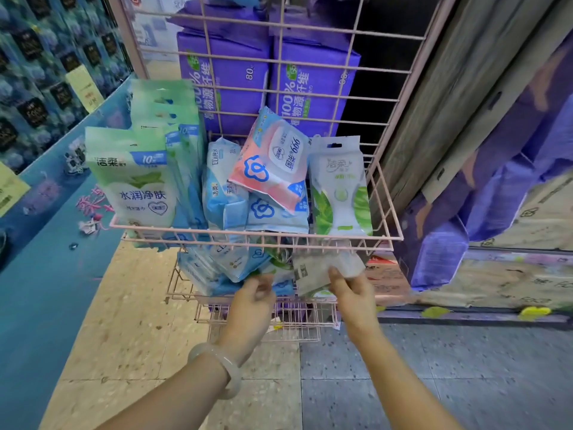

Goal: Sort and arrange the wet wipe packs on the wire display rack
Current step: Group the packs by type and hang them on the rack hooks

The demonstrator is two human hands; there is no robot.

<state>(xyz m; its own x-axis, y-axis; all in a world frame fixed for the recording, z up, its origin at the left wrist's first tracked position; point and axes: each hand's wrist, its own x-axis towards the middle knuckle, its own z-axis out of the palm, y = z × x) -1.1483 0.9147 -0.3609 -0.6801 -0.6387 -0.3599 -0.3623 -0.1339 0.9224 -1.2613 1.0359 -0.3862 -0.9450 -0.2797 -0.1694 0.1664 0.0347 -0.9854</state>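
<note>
Pink wire rack [257, 235] carries soft film wipe packs on two tiers; both hands work at the lower tier, below the upper basket's front rail. The right hand [350, 287] pinches a grey-backed pack [322, 268] at its near edge, fingers closed on it. The left hand [257, 288] curls loosely over the blue packs [223, 268] beside it, and whether it grips one cannot be told. Such packs look light, squashy and slick, likely to sag or slide, so a hold across the flat body or the sealed end seam seems safest. Above the rail, a pink pack [273, 162] lies tilted on blue ones, between a green stack [136, 181] and an upright leaf-print pack [339, 193]. Little free room shows there; the rail overhangs the lower tier, so packs probably come out towards the person before rising.
</note>
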